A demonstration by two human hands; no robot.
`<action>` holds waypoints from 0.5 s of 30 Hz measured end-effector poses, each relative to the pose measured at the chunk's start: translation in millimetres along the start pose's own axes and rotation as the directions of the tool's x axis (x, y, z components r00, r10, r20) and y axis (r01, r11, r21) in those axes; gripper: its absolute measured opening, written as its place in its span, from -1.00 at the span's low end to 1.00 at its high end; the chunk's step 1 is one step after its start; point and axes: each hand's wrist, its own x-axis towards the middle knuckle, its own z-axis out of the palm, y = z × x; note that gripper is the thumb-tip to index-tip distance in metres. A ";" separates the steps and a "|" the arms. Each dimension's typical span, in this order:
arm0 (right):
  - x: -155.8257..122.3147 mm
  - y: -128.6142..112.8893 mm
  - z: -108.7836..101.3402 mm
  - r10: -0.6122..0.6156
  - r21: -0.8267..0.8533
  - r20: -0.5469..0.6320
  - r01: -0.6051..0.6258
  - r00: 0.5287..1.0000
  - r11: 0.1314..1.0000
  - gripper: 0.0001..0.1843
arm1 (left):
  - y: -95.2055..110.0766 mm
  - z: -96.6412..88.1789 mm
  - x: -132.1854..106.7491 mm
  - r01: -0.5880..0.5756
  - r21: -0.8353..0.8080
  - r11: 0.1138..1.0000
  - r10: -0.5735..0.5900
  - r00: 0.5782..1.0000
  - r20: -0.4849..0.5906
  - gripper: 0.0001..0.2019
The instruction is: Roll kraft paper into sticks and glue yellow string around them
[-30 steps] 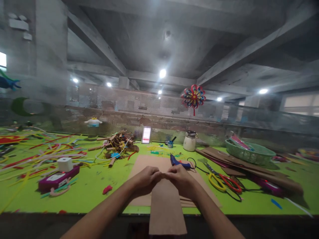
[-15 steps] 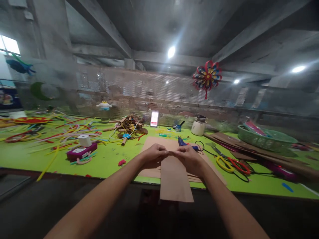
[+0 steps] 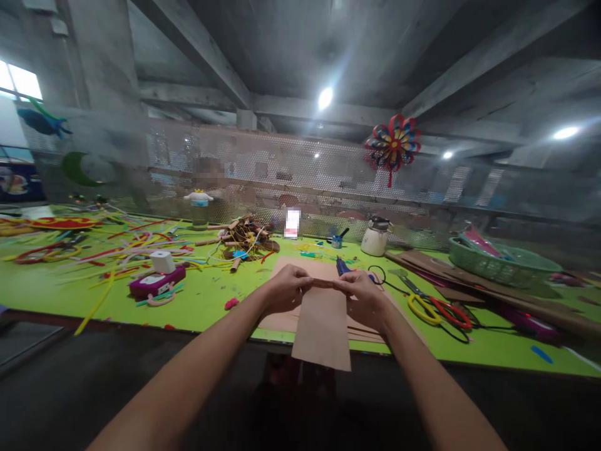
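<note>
A strip of brown kraft paper (image 3: 323, 329) hangs between my hands, its lower end reaching past the table's front edge. My left hand (image 3: 287, 289) pinches the top left corner, where the upper edge looks rolled or folded over. At the top right corner, my right hand (image 3: 362, 295) pinches the same edge between thumb and fingers. Beneath lie flat sheets of brown paper (image 3: 282, 321) on the green table. Just behind my right hand rests a blue glue gun (image 3: 342, 267), partly hidden by that hand.
Scissors with yellow and red handles (image 3: 439, 311) lie to the right, near a green basket (image 3: 507, 266). A white jar (image 3: 374, 240) stands at the back. On the left are a purple power block (image 3: 157, 282), a pile of brown paper rolls (image 3: 248, 238) and scattered coloured strips (image 3: 107, 257).
My hands have moved slightly apart along the paper's top edge, showing more of the rolled edge. The strip's lower end has swung left and up a little.
</note>
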 end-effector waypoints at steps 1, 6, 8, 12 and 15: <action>1.9 -0.5 -2.3 -0.001 0.010 -0.002 0.001 1.000 1.000 -0.61 | 1.5 -0.2 -0.7 0.001 -0.022 1.000 -0.002 1.000 -0.024 -0.67; 12.9 1.4 -15.0 -0.032 0.199 -0.015 0.035 0.999 0.979 -0.60 | 5.2 -2.6 -4.8 0.036 -0.242 0.970 -0.031 0.999 0.023 -0.64; 13.2 1.6 -15.4 -0.052 0.300 -0.026 0.057 0.998 0.952 -0.62 | 5.0 -2.4 -6.6 0.070 -0.377 0.924 -0.039 0.995 0.088 -0.65; 6.4 -6.5 -5.7 -0.114 0.262 0.193 0.061 0.975 0.963 -0.54 | 6.6 3.2 -12.1 0.214 -0.524 0.824 -0.102 0.967 0.235 -0.65; 2.2 -14.6 2.6 -0.158 0.145 0.313 0.117 0.937 0.983 -0.68 | 10.2 8.6 -15.2 0.305 -0.541 0.784 -0.148 0.938 0.315 -0.65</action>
